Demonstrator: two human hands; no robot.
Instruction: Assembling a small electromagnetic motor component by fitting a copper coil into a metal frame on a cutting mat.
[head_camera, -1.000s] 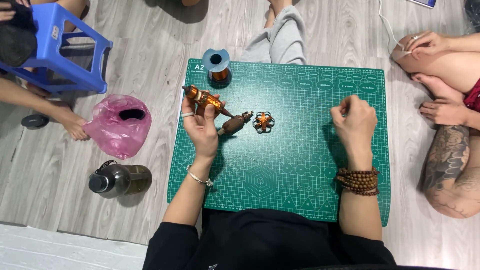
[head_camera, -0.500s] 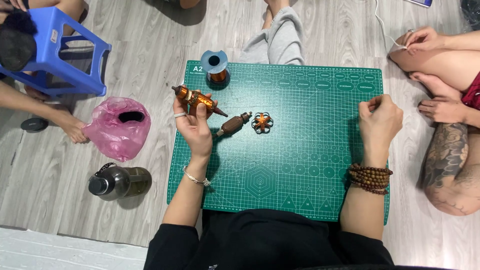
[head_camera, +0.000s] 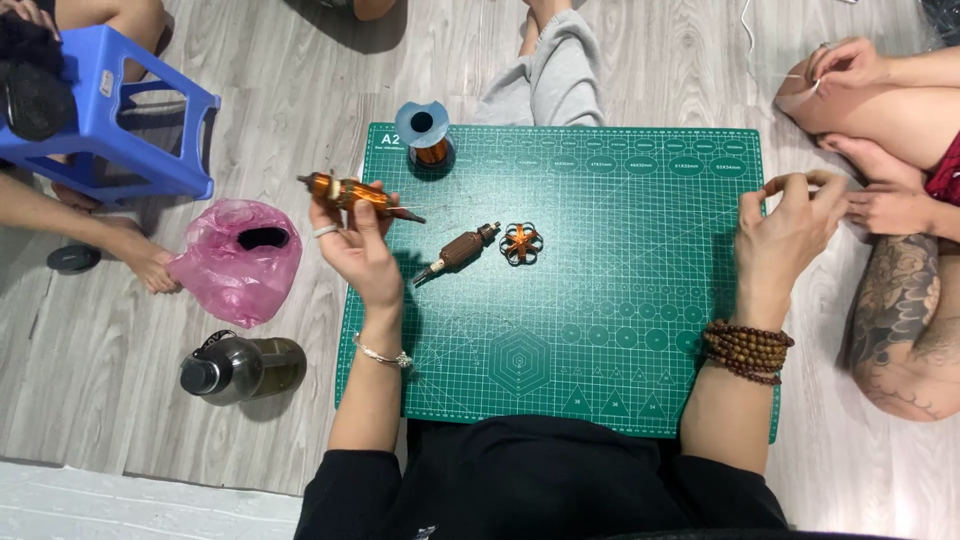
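Note:
My left hand holds a copper-wound motor rotor up over the left edge of the green cutting mat. My right hand, with a bead bracelet on its wrist, is at the mat's right edge, thumb and forefinger pinched on a very thin copper wire that barely shows. A second, brown rotor lies on the mat next to a small flower-shaped copper-wound core. A spool of copper wire with a blue-grey flange stands at the mat's far left corner.
A pink plastic bag and a dark bottle lie on the wood floor left of the mat. A blue stool stands at far left. Other people's legs and hands crowd the right side and the far edge.
My right hand has travelled right, from over the mat to its right edge, fingers pinched. My left hand has shifted the rotor slightly left and up.

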